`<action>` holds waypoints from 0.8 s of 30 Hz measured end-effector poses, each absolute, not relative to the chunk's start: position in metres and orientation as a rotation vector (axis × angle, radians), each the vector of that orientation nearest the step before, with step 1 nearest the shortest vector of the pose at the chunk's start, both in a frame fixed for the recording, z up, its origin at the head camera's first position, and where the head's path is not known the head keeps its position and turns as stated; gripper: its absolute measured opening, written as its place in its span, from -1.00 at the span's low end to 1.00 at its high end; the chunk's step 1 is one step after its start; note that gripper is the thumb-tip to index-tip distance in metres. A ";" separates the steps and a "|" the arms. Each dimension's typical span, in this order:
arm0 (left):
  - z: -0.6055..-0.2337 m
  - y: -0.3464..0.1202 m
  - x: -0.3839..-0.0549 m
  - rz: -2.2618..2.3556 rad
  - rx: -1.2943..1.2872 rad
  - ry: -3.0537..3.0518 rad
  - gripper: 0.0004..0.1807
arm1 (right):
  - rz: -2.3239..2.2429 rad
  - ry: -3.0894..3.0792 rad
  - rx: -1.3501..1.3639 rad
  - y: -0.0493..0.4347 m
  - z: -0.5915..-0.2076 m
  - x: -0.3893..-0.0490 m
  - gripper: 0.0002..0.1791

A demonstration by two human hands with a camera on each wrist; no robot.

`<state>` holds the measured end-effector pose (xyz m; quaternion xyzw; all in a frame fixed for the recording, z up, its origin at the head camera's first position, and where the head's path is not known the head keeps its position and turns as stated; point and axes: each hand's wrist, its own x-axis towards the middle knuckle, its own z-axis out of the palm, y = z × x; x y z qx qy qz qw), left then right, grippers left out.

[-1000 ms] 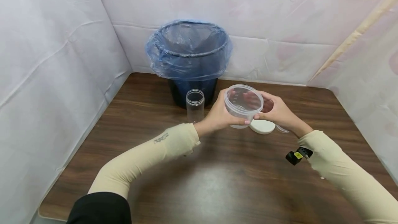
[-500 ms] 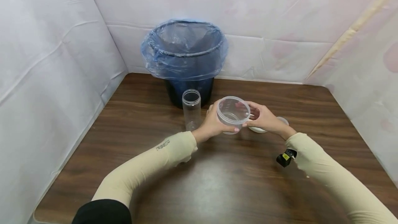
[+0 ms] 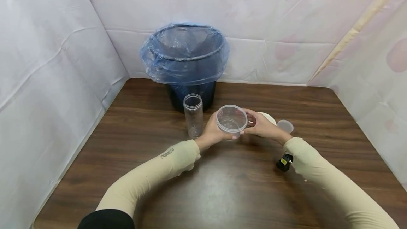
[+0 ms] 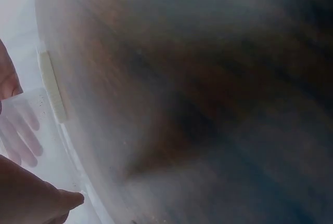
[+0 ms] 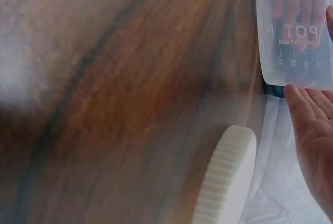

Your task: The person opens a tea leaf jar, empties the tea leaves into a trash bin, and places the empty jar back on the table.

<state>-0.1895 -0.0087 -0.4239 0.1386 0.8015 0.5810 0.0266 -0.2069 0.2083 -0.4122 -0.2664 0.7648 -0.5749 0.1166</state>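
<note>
A clear plastic pot (image 3: 231, 125) with a round open mouth is held between both hands above the table. My left hand (image 3: 212, 130) grips its left side, thumb across the front. My right hand (image 3: 262, 127) holds its right side, thumb in front and fingers behind. Printed letters and measuring marks show on the pot's wall (image 5: 299, 44) in the right wrist view. A tall clear jar (image 3: 194, 117) without a lid stands left of my left hand. Behind my right hand lies a white ribbed lid (image 3: 268, 117), partly hidden in the head view.
A dark mesh bin (image 3: 190, 94) lined with a blue plastic bag (image 3: 184, 71) stands at the back. Right of the white lid is a small round translucent piece (image 3: 285, 125). Pale sheets (image 3: 254, 17) hang behind and beside the wooden table (image 3: 152, 116).
Both hands have brought the pot lower and a little left, closer to the body. More of the white lid and the translucent piece now shows. The head view has shifted slightly.
</note>
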 end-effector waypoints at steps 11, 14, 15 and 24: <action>-0.429 -0.012 -0.191 1.842 0.383 2.345 0.18 | -1.679 2.263 -0.752 0.204 -0.423 -0.206 -0.14; -0.430 -0.012 -0.191 1.827 0.341 2.323 0.18 | -1.685 2.259 -0.753 0.203 -0.426 -0.206 -0.15; -0.431 -0.013 -0.191 1.825 0.331 2.316 0.19 | -1.692 2.254 -0.748 0.203 -0.427 -0.205 -0.15; -0.431 -0.013 -0.195 1.846 0.399 2.254 0.18 | -1.691 2.258 -0.732 0.203 -0.426 -0.204 -0.15</action>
